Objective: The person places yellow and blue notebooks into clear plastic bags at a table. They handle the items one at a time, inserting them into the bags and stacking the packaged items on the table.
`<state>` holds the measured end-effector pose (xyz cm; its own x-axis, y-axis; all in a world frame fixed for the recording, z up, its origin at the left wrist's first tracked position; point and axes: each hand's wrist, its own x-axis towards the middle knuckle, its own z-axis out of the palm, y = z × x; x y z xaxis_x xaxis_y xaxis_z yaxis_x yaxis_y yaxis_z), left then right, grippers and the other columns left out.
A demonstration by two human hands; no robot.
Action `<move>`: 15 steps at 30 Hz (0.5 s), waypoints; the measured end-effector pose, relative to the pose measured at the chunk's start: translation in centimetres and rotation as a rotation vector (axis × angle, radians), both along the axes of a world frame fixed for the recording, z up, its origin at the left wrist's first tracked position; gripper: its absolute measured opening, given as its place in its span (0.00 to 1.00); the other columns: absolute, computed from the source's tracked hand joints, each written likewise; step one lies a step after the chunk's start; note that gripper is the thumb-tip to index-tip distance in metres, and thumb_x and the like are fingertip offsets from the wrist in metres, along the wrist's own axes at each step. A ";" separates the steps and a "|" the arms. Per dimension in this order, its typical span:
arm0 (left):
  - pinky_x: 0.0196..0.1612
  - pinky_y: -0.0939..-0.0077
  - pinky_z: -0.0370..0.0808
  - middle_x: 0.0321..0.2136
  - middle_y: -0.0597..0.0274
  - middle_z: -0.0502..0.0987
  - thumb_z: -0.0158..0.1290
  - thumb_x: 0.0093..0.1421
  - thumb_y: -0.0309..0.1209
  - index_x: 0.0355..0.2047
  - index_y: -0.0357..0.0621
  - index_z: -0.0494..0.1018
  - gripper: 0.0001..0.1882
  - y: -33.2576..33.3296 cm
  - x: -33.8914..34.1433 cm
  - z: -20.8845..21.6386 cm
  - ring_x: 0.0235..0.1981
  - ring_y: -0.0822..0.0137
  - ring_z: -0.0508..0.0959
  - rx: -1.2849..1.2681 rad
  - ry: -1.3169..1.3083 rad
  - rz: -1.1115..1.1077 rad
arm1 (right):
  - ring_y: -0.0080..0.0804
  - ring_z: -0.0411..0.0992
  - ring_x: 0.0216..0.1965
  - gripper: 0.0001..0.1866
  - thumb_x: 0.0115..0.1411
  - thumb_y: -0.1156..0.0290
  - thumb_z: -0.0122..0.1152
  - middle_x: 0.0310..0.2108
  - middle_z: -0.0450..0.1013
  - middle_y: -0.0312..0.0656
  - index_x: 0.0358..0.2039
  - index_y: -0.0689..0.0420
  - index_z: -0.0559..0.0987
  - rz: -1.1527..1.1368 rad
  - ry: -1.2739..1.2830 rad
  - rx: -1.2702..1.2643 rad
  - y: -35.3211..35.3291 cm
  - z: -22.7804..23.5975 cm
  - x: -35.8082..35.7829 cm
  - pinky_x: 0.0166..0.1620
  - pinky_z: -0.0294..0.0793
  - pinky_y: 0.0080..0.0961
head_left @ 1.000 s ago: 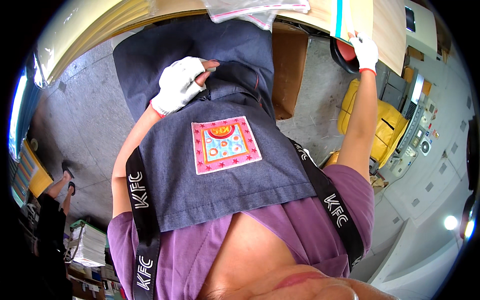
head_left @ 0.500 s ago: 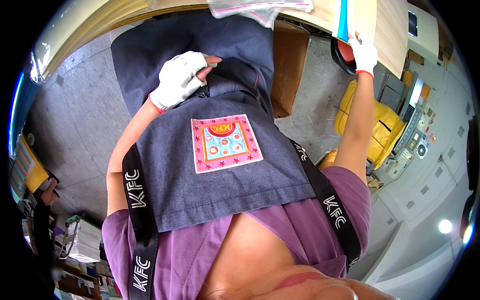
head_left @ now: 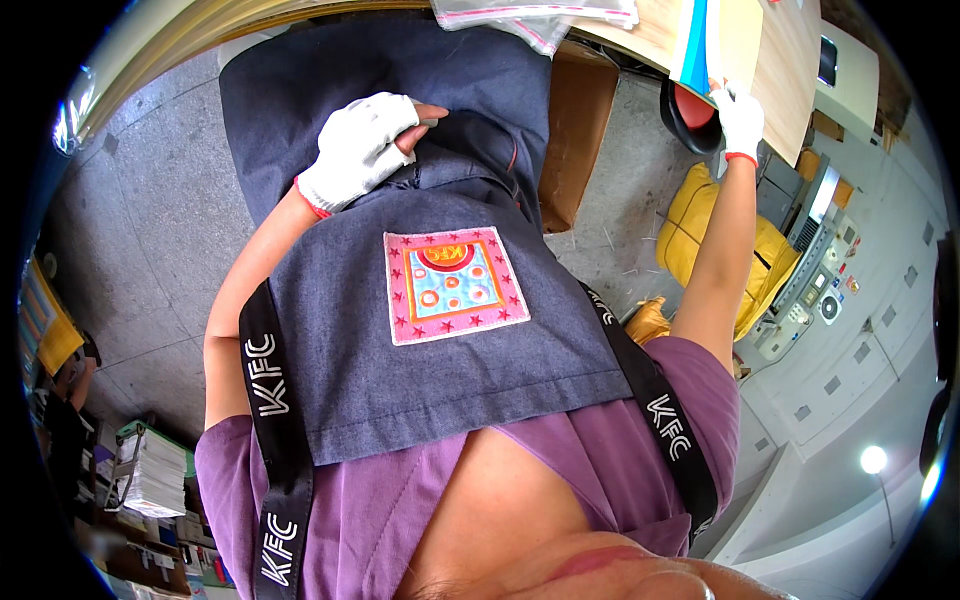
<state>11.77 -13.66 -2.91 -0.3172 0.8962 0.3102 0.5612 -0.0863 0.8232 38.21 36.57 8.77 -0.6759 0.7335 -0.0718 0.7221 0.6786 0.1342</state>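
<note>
My right hand [head_left: 741, 120], in a white glove with bare fingertips, is at the table's near edge on the right. Its fingers close on the near end of a pale yellow sheet [head_left: 738, 45], beside a bright blue sheet [head_left: 694, 60]; the exact grip is partly hidden. My left hand [head_left: 365, 145], gloved the same way, lies over my lap on the dark blue apron [head_left: 330, 235]. Its fingers are curled, thumb and forefinger close together; whatever lies between them is too small to make out.
Clear plastic bags [head_left: 545, 22] lie at the table's [head_left: 785, 95] edge. Below stand an open cardboard box [head_left: 578, 135] and a black-and-red round object [head_left: 690, 115]. A yellow wrapped bundle [head_left: 700, 245] is on the floor at right. Stacked papers [head_left: 155, 480] are at lower left.
My right hand has shifted slightly right and nearer with the pale yellow sheet's end, and more of the blue sheet shows. My left hand is nearly unchanged. The view has shifted slightly.
</note>
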 end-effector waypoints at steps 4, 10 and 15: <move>0.36 0.71 0.76 0.36 0.59 0.81 0.56 0.61 0.27 0.45 0.46 0.80 0.12 0.1 0.0 0.1 0.31 0.60 0.80 0.013 -0.003 -0.004 | 0.54 0.75 0.37 0.25 0.57 0.41 0.61 0.31 0.78 0.53 0.33 0.53 0.81 0.033 -0.004 0.005 -0.2 0.3 -0.2 0.40 0.72 0.42; 0.36 0.71 0.76 0.36 0.59 0.81 0.56 0.61 0.28 0.45 0.46 0.80 0.12 0.3 0.1 0.1 0.31 0.60 0.81 0.017 -0.008 -0.005 | 0.54 0.75 0.37 0.24 0.58 0.41 0.60 0.32 0.77 0.53 0.34 0.52 0.81 0.029 -0.046 0.004 0.1 0.4 -0.2 0.40 0.72 0.42; 0.37 0.71 0.77 0.36 0.60 0.82 0.56 0.60 0.28 0.45 0.46 0.80 0.12 0.6 0.2 0.0 0.32 0.60 0.81 0.017 0.023 -0.026 | 0.53 0.74 0.35 0.24 0.59 0.42 0.60 0.30 0.77 0.52 0.32 0.53 0.81 0.035 -0.003 -0.009 -0.3 0.4 -0.3 0.39 0.72 0.42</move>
